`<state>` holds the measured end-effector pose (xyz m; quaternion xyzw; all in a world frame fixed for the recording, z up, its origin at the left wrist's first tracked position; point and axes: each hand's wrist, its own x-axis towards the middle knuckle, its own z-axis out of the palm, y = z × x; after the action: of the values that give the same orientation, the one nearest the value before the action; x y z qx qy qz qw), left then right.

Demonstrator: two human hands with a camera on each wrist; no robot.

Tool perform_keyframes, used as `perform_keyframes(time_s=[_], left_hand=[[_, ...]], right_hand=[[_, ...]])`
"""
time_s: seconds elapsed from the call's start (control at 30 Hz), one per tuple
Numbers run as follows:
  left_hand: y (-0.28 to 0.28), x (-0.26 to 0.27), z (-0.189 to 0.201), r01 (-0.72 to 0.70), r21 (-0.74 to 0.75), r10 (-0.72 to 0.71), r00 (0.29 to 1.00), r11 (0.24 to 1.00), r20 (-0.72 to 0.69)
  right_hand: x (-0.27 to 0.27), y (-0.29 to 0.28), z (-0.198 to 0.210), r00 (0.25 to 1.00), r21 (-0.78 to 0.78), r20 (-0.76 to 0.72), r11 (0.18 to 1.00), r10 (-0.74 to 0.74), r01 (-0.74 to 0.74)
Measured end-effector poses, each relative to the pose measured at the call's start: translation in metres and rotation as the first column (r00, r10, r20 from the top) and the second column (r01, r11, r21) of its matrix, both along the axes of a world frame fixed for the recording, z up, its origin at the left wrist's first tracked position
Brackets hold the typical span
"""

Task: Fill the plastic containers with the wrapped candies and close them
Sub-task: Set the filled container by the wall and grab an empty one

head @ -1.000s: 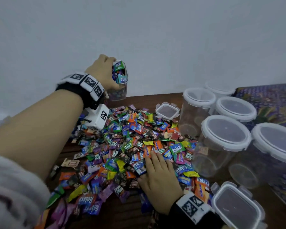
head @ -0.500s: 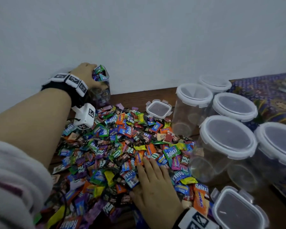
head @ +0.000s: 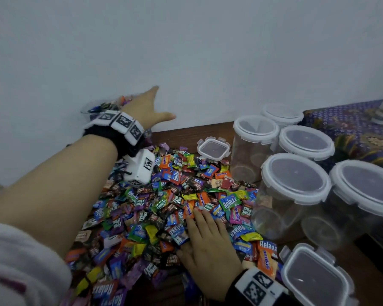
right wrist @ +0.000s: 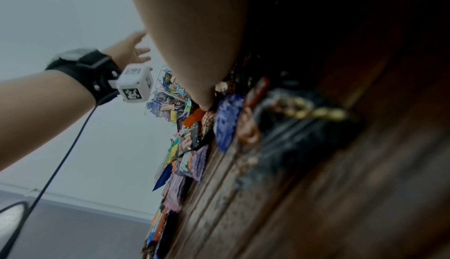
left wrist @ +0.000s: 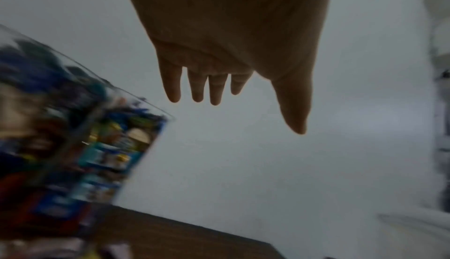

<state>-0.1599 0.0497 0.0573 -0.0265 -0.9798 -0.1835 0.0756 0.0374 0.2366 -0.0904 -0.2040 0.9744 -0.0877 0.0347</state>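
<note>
Both hands are spread and hold nothing: my left hand (head: 146, 109) hangs with straight fingers just beside the filled container (left wrist: 73, 138) by the wall, and my right hand (head: 208, 241) lies flat on the wrapped candies (head: 164, 195) heaped on the counter (head: 208, 131). That container has no lid on, I judge. Its small square lid (head: 213, 149) sits to the right of my left hand, so I'd fetch it, seat it level and press every clip down.
</note>
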Motion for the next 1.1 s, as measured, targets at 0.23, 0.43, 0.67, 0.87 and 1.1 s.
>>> perform_keyframes(time_s=[0.23,0.43,0.67,0.87,1.1], left_hand=[[0.102,0.017,-0.004,0.196,0.461,-0.283,0.95,0.866,0.128],[0.147,0.022,-0.02,0.221,0.5,-0.367,0.906,0.838,0.213],[0.161,0.023,-0.031,0.223,0.44,-0.327,0.929,0.87,0.174],[0.149,0.022,-0.033,0.205,0.444,-0.273,0.957,0.873,0.094],[0.111,0.034,-0.003,0.148,0.573,-0.163,0.986,0.806,-0.026]], right_hand=[[0.002,-0.001,-0.002,0.999,-0.057,-0.024,0.998,0.033,-0.034],[0.002,0.0,-0.006,0.994,-0.032,0.107,0.999,0.003,0.0],[0.001,0.001,-0.007,0.997,-0.092,0.064,0.995,0.05,-0.044],[0.0,0.002,-0.008,0.999,-0.091,0.036,0.995,0.03,-0.027],[0.002,0.005,-0.005,0.991,-0.109,0.106,0.991,0.086,-0.075]])
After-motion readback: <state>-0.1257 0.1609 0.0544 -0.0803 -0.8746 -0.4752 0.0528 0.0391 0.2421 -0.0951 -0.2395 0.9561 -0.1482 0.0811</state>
